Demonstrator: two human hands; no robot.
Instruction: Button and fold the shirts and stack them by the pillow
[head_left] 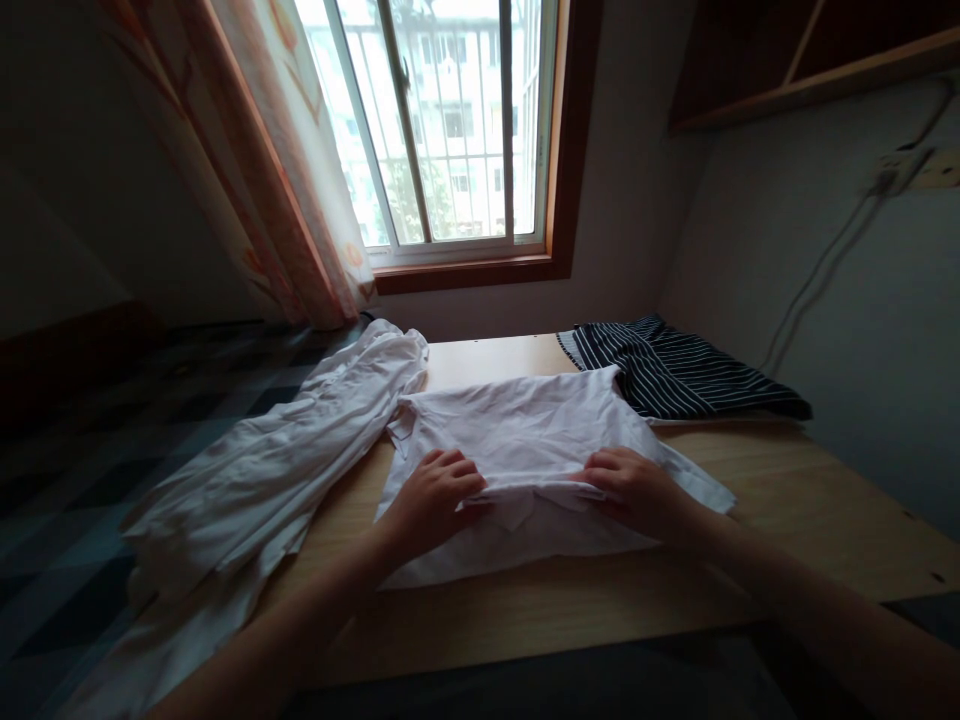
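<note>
A white shirt [517, 425] lies partly folded on the wooden board in front of me. My left hand [441, 490] grips the left end of a raised fold across its middle, fingers curled over the cloth. At the right end of the same fold, my right hand [626, 485] is closed on the fabric. Between both hands the fold's edge stretches sideways, with a small loose flap hanging below it. The near part of the shirt rests flat toward me, and one corner spreads out to the right, beyond my right wrist. My thumbs are mostly hidden.
A second white garment [300, 430] is heaped along the left, partly over a dark checked bedspread [82, 500]. Dark striped clothing [675, 370] sits at the back right of the board [810, 490]. Behind are a window [457, 130], a curtain [277, 150] and a wall cable [814, 275].
</note>
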